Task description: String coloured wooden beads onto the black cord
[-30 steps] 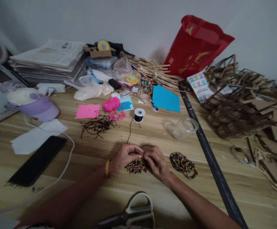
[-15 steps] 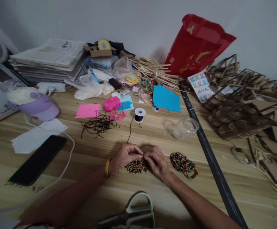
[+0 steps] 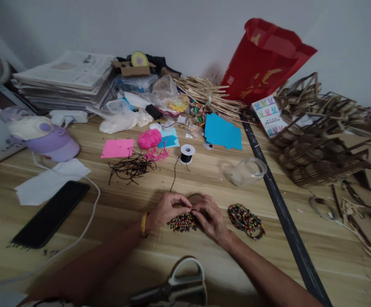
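My left hand point(image 3: 166, 209) and my right hand point(image 3: 209, 216) meet fingertip to fingertip low in the middle of the wooden table point(image 3: 204, 179). Between them they pinch a thin black cord point(image 3: 174, 170) that runs back to a small white spool point(image 3: 186, 154). Whether a bead sits in the fingertips is too small to tell. Under the hands lies a pile of small multicoloured beads point(image 3: 182, 223). A second heap of beads point(image 3: 244, 219) lies just right of my right hand.
Scissors point(image 3: 179, 286) lie at the near edge. A black phone point(image 3: 51, 214) and white cable point(image 3: 86, 221) lie left. Behind are a glass jar point(image 3: 247, 171), tangled dark cord point(image 3: 129, 167), pink yarn point(image 3: 149, 139), paper sheets, newspapers point(image 3: 65, 79), a red bag point(image 3: 262, 59), and cardboard pieces point(image 3: 322, 140) right.
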Demonstrator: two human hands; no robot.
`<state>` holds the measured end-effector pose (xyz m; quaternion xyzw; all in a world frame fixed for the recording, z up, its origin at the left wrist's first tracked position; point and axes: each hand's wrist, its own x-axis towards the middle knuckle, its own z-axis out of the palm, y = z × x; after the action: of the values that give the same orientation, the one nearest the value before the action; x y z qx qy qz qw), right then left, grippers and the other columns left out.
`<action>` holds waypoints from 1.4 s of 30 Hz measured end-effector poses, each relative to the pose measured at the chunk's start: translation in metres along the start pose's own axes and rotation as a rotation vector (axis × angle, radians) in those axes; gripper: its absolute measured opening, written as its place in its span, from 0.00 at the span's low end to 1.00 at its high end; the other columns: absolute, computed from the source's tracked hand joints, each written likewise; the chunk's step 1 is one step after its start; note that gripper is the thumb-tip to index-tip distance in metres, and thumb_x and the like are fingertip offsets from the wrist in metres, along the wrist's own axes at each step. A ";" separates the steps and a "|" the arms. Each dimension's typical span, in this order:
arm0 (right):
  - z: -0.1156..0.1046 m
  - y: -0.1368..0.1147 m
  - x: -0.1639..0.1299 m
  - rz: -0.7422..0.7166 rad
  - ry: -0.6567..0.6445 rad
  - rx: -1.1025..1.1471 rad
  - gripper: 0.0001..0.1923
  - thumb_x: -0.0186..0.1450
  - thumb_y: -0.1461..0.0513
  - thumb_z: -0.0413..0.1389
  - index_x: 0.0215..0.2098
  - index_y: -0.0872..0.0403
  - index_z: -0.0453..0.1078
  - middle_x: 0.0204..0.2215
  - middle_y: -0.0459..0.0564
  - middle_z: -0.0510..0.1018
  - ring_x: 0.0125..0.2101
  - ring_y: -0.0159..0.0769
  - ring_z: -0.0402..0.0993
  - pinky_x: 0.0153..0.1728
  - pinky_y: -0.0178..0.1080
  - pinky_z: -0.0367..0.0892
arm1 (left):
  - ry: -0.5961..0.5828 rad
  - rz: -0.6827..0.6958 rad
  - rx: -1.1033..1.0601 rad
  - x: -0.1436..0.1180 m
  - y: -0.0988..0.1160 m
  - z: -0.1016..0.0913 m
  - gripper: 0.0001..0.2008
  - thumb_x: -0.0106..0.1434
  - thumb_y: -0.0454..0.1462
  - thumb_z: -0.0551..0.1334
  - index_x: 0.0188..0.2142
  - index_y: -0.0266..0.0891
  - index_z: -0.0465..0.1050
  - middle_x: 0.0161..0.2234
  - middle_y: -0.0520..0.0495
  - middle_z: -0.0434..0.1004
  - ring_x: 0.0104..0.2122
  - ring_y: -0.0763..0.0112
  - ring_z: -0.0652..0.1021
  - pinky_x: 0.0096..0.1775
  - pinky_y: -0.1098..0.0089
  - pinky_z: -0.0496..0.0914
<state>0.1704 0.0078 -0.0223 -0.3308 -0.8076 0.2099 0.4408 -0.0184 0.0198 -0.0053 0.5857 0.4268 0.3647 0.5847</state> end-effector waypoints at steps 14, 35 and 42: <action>-0.002 -0.002 0.001 0.001 -0.015 0.096 0.04 0.66 0.64 0.55 0.39 0.52 0.66 0.31 0.50 0.74 0.35 0.37 0.70 0.37 0.42 0.68 | -0.033 -0.018 -0.118 0.000 0.005 0.000 0.09 0.51 0.37 0.69 0.25 0.32 0.75 0.28 0.46 0.77 0.30 0.72 0.75 0.36 0.72 0.68; -0.004 -0.001 0.003 0.372 0.115 0.207 0.04 0.65 0.61 0.49 0.36 0.53 0.64 0.27 0.45 0.67 0.26 0.32 0.65 0.26 0.33 0.63 | -0.020 -0.002 -0.035 0.000 0.009 -0.001 0.08 0.56 0.38 0.64 0.27 0.33 0.72 0.25 0.50 0.73 0.28 0.73 0.72 0.33 0.74 0.66; -0.007 -0.007 0.008 0.261 0.048 0.269 0.07 0.66 0.59 0.53 0.40 0.53 0.67 0.35 0.52 0.75 0.38 0.37 0.72 0.39 0.38 0.69 | -0.003 0.025 -0.003 0.001 0.009 -0.001 0.08 0.55 0.38 0.65 0.28 0.33 0.73 0.26 0.49 0.74 0.29 0.72 0.73 0.34 0.73 0.67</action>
<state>0.1708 0.0089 -0.0094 -0.3757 -0.7118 0.3636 0.4691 -0.0180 0.0210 0.0036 0.5906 0.4180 0.3719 0.5815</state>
